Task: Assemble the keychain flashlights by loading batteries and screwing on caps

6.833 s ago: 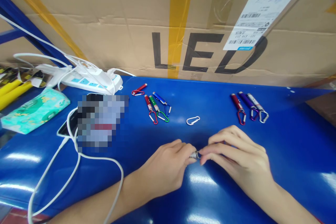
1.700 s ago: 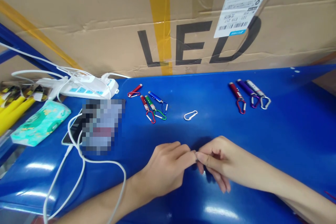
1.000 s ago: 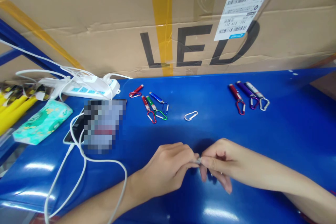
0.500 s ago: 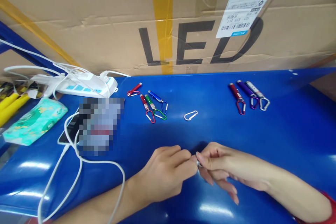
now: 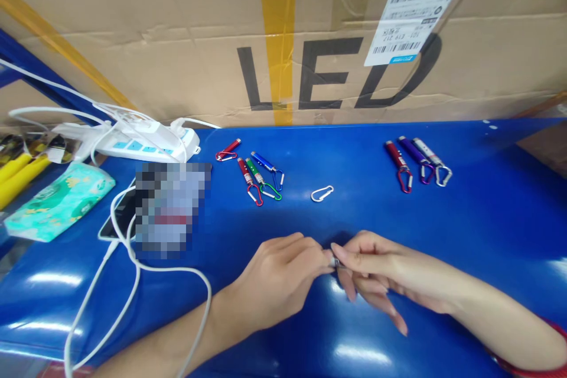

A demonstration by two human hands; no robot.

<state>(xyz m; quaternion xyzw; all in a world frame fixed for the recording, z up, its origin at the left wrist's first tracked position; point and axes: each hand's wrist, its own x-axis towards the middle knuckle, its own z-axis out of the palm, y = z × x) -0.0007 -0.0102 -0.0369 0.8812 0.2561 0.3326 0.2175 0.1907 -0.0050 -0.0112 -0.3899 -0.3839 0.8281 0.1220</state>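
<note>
My left hand (image 5: 283, 280) is closed, its fingers wrapped round a small silver metal piece (image 5: 334, 261). Most of that piece is hidden in the left fist; only its end pokes out at the fingertips. There my right hand (image 5: 370, 266) pinches it between thumb and forefinger, with the other fingers stretched loosely below. Beyond both hands, a loose silver carabiner (image 5: 322, 194) lies on the blue tabletop (image 5: 487, 236).
Mini flashlights with carabiners lie behind: red (image 5: 248, 180), green (image 5: 262, 178) and blue (image 5: 268, 166) at centre-left, several more, including a purple one (image 5: 415, 156), at right. At left are a power strip (image 5: 146, 144), white cable, phone and tissue pack (image 5: 59, 201). A cardboard box (image 5: 186, 41) stands behind.
Both hands have shifted slightly away from me, toward the carabiner. A little more of the silver piece shows between the fingertips. The flashlights and carabiner stay put.
</note>
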